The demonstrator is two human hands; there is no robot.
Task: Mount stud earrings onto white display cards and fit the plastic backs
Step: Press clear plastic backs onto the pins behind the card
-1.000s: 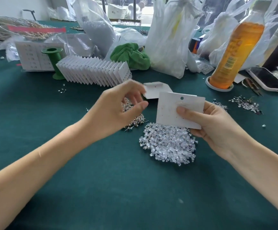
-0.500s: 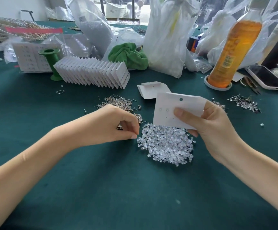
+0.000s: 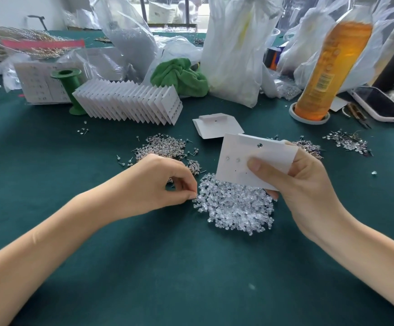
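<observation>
My right hand [image 3: 306, 184] grips a white display card [image 3: 243, 158] upright above a heap of clear plastic backs [image 3: 236, 205]. Two small studs sit in the card's upper left. My left hand [image 3: 158, 182] rests on the green cloth, its thumb and forefinger pinched together at the left edge of the heap of backs; whatever it pinches is too small to make out. A pile of loose stud earrings [image 3: 165, 147] lies just beyond my left hand. A second blank card [image 3: 217, 128] lies flat behind the held one.
A fanned row of finished cards [image 3: 130, 102] and a green spool [image 3: 68, 88] stand at the back left. A green cloth [image 3: 181, 76], plastic bags [image 3: 236, 48], an orange bottle [image 3: 327, 67] and a phone [image 3: 379, 104] crowd the back. More studs [image 3: 346, 142] lie at right.
My left hand came down from beside the card to the table and shifted to the edge of the heap of backs, fingers pinched. The card stays held in my right hand.
</observation>
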